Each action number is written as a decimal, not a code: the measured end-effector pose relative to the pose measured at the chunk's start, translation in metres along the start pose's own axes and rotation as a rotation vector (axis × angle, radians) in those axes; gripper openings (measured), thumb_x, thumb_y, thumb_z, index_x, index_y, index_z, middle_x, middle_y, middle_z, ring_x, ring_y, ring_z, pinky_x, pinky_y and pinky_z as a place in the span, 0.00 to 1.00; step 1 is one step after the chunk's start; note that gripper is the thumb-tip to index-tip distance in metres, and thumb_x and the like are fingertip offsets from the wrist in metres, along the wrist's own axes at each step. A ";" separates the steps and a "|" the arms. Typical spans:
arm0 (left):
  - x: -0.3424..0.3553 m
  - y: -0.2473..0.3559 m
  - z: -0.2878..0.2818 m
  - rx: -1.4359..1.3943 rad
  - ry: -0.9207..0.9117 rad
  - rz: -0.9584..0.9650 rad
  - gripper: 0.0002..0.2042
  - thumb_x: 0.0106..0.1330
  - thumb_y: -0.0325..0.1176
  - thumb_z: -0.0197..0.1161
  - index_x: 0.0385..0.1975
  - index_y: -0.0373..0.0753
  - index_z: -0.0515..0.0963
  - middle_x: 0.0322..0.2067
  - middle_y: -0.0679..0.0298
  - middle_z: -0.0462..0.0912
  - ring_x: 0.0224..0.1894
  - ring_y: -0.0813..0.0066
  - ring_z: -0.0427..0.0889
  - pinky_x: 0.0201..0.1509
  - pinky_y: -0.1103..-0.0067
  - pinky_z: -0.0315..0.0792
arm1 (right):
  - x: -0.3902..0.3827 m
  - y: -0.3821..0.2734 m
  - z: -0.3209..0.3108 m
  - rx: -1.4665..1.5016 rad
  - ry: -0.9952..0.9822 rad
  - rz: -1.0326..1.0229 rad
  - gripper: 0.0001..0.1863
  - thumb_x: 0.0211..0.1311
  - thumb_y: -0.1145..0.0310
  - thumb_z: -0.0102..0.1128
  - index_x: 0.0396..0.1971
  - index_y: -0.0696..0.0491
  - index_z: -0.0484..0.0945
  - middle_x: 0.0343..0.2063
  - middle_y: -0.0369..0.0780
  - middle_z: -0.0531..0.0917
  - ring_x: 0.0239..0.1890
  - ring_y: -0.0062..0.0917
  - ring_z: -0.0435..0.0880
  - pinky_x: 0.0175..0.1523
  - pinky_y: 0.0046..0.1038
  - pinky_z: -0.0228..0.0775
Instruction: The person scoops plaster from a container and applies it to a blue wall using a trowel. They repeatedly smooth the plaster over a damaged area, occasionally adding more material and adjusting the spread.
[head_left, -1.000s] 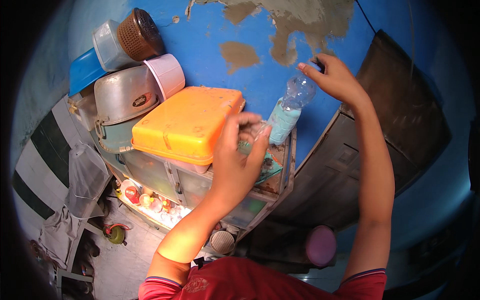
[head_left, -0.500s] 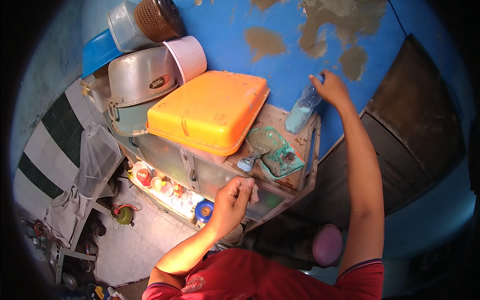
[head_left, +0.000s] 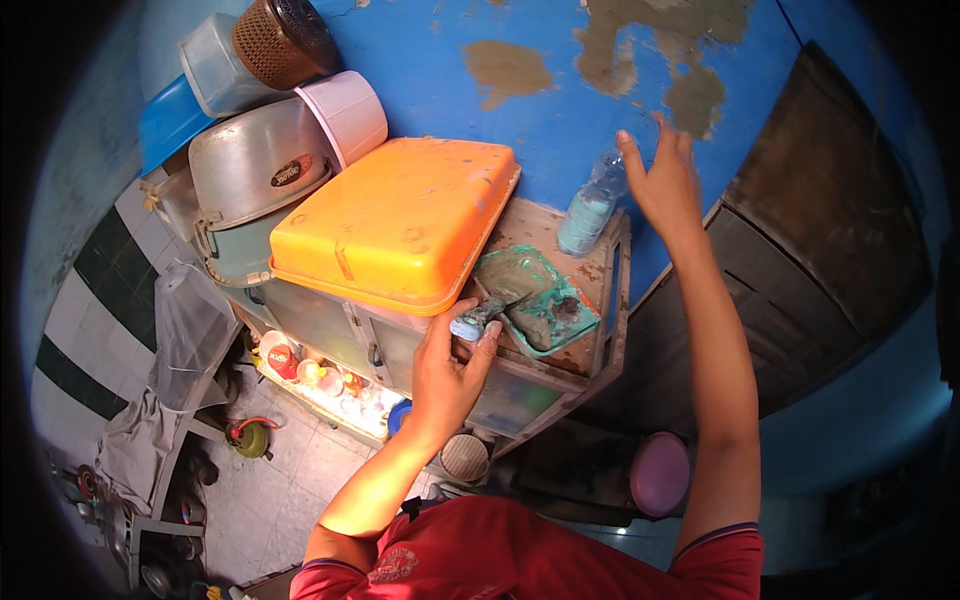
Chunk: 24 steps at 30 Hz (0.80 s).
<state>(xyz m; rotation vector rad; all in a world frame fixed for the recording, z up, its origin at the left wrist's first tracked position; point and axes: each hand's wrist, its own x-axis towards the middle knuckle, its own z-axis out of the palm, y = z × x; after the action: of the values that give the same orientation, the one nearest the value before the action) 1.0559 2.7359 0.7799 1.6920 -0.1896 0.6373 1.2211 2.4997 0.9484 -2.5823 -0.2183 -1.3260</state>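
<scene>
My left hand closes its thumb and fingers around the blue handle of a small tool. The tool's far end is coated in grey paste and rests in a green tray, which holds more of the same wet grey paste. My right hand is open, fingers spread, in front of the blue wall. Just left of it a clear plastic bottle with pale blue liquid stands upright on the cabinet top, its upper end close to my fingers.
A large orange lidded box sits left of the tray. Beyond it are stacked metal pots, a pink bucket and a brown basket. Grey patches mark the wall. A dark cabinet stands at right.
My right hand has let go of the bottle. My left hand has moved up to the blue-handled tool and taken hold of it; the small pale thing it held no longer shows.
</scene>
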 end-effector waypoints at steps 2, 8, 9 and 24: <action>0.000 -0.001 0.000 0.021 0.032 0.031 0.18 0.62 0.28 0.70 0.51 0.32 0.75 0.31 0.62 0.80 0.26 0.81 0.75 0.29 0.82 0.70 | -0.030 -0.023 -0.021 -0.014 -0.140 -0.078 0.28 0.68 0.48 0.54 0.47 0.63 0.78 0.47 0.55 0.81 0.48 0.46 0.81 0.54 0.45 0.68; -0.002 0.000 0.002 0.026 0.055 0.117 0.17 0.61 0.25 0.68 0.50 0.33 0.75 0.31 0.60 0.80 0.26 0.79 0.76 0.28 0.81 0.71 | -0.104 -0.029 -0.022 -0.205 -0.922 -0.241 0.18 0.65 0.55 0.59 0.41 0.56 0.79 0.27 0.44 0.84 0.42 0.41 0.83 0.53 0.41 0.59; -0.004 0.002 0.002 0.011 0.060 0.115 0.18 0.61 0.24 0.67 0.50 0.33 0.75 0.31 0.59 0.80 0.26 0.78 0.76 0.28 0.81 0.71 | -0.105 -0.026 -0.021 -0.139 -0.917 -0.238 0.17 0.64 0.55 0.61 0.39 0.56 0.79 0.27 0.44 0.84 0.42 0.41 0.83 0.53 0.41 0.58; -0.002 0.019 -0.002 0.151 0.025 0.295 0.17 0.60 0.24 0.67 0.48 0.32 0.73 0.36 0.51 0.79 0.36 0.61 0.81 0.41 0.74 0.75 | -0.114 -0.036 -0.033 0.472 -0.789 0.096 0.15 0.63 0.62 0.60 0.35 0.61 0.74 0.23 0.51 0.80 0.29 0.45 0.81 0.34 0.40 0.69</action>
<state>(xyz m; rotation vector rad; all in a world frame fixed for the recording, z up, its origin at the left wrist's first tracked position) 1.0455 2.7328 0.7953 1.8161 -0.3867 0.9103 1.1208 2.5218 0.8795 -2.4951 -0.4598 -0.1253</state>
